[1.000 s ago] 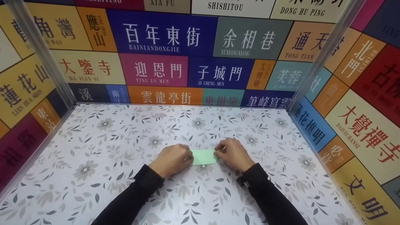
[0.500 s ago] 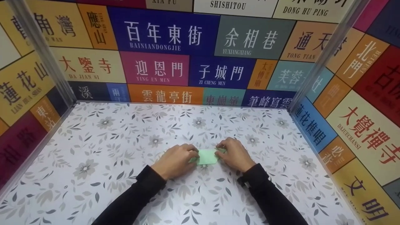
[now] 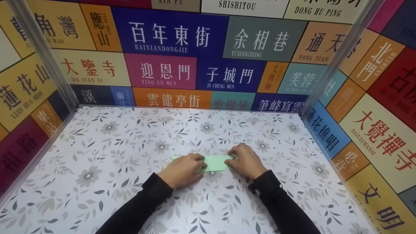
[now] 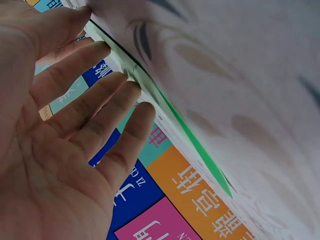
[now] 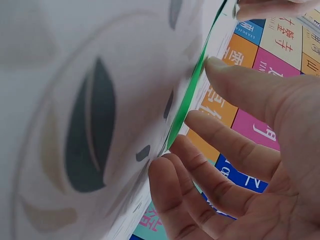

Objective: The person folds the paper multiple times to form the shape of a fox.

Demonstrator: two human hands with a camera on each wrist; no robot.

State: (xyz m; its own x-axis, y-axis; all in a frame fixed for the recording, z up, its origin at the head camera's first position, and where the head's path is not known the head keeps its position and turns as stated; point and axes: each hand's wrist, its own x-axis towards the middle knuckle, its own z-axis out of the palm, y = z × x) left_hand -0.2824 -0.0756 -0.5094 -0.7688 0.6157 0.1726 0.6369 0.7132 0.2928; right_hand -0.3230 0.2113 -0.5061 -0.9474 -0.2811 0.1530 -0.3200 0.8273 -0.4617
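A pale green strip of folded paper (image 3: pixel 215 163) lies on the floral-patterned table, between my two hands in the head view. My left hand (image 3: pixel 183 169) rests on its left part, and a green tip peeks out beyond the knuckles. In the left wrist view, the fingers (image 4: pixel 132 92) are loosely extended with tips at the edge of the paper (image 4: pixel 192 137). Over at the right end, my right hand (image 3: pixel 247 161) touches the strip with thumb and fingertips. The right wrist view shows those fingers (image 5: pixel 212 172) relaxed against the green edge (image 5: pixel 187 95).
White cloth with grey flowers and leaves covers the table (image 3: pixel 130 195). Panels printed with Chinese place names (image 3: pixel 170 32) stand at the back and both sides. Clear upright corner strips (image 3: pixel 334 61) join the panels.
The left hand has shifted slightly right along the strip, and a green tip now shows behind it. The right hand has moved a little to the right, so a longer middle stretch is visible.
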